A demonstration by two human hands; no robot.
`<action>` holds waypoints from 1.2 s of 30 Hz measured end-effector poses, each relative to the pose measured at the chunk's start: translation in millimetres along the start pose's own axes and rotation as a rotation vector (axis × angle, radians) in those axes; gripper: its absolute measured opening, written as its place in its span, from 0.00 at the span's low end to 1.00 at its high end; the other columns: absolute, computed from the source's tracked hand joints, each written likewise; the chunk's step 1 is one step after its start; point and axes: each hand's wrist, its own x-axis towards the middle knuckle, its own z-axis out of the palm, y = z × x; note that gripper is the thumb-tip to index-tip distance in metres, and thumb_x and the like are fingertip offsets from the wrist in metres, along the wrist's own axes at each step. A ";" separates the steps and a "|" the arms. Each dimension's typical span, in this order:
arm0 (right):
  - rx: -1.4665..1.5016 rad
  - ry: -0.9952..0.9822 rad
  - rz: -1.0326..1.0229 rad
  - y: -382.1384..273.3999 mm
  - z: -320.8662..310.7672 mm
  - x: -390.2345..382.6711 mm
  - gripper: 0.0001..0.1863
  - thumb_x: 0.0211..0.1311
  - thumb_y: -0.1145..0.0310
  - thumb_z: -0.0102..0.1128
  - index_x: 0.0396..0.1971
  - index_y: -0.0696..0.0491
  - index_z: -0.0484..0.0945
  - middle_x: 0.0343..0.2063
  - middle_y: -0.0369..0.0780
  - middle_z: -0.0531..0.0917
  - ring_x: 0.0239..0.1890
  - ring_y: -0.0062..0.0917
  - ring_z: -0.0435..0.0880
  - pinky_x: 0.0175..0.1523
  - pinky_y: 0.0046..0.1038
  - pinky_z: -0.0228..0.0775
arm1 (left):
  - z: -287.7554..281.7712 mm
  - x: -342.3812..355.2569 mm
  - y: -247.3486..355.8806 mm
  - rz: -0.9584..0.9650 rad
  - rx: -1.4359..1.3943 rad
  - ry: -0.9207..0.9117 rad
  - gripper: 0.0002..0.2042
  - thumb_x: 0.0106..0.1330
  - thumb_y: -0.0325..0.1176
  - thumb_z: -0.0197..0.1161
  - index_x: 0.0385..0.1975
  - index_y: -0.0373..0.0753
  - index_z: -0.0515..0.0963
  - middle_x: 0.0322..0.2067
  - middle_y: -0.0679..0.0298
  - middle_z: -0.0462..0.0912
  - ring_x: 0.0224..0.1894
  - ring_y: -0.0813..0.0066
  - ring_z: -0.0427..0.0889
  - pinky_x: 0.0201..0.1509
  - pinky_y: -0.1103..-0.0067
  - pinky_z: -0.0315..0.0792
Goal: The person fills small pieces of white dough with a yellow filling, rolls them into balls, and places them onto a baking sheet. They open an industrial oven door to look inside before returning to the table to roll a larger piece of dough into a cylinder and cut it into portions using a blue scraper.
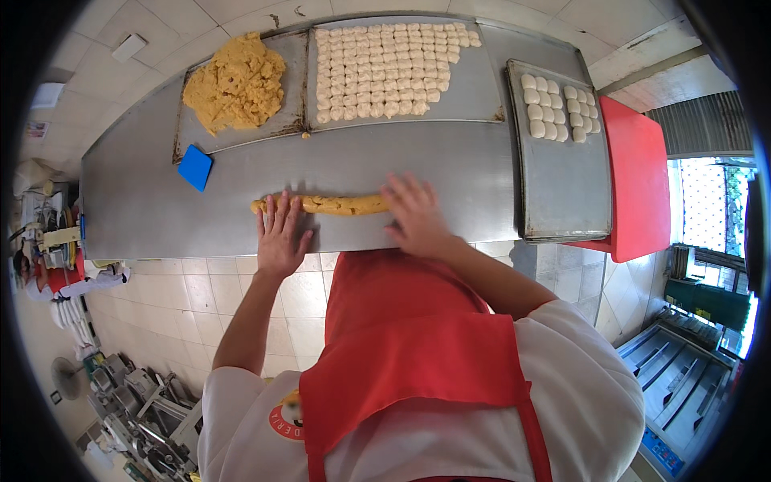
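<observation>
A long roll of yellow dough (345, 206) lies across the steel table (161, 229) in front of me. My left hand (279, 231) rests on its left end, palm down with the fingers stretched out. Over the right end lies my right hand (418, 215), fingers spread, slightly blurred and covering that tip of the roll. Small cracks show along the dough's surface between the hands. Behind and to the left, a big mound of the same yellow dough (234, 84) sits on a tray. A blue dough scraper (195, 168) lies flat just below that tray.
At the back, a tray (474, 88) bears rows of small pale dough pieces (377, 68). On the right, another tray (562, 193) holds round white dough balls (542, 104), partly resting over a red board or container (638, 177). Another person (68, 277) is at the far left.
</observation>
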 end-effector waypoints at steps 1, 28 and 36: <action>0.008 0.022 0.058 12.7 -11.7 -3.6 0.37 0.68 0.55 0.69 0.73 0.54 0.71 0.74 0.43 0.68 0.76 0.47 0.63 0.76 0.55 0.56 | -1.6 2.1 11.1 -0.037 -0.051 0.050 0.40 0.73 0.50 0.64 0.81 0.42 0.59 0.83 0.52 0.51 0.85 0.42 0.44 0.85 0.45 0.38; 0.881 0.258 0.309 -24.2 -77.7 57.4 0.30 0.66 0.63 0.74 0.65 0.56 0.77 0.53 0.45 0.82 0.57 0.31 0.81 0.63 0.36 0.74 | 11.2 154.8 165.8 -0.177 -2.033 -0.075 0.40 0.72 0.53 0.65 0.80 0.46 0.58 0.76 0.53 0.64 0.78 0.51 0.62 0.86 0.58 0.45; 0.391 0.490 -0.210 9.0 -167.2 134.8 0.40 0.83 0.44 0.37 0.80 0.61 0.57 0.81 0.57 0.54 0.84 0.53 0.46 0.83 0.55 0.34 | -24.4 247.1 239.6 0.344 -2.231 0.100 0.42 0.80 0.64 0.45 0.85 0.47 0.43 0.85 0.54 0.37 0.86 0.52 0.40 0.87 0.60 0.38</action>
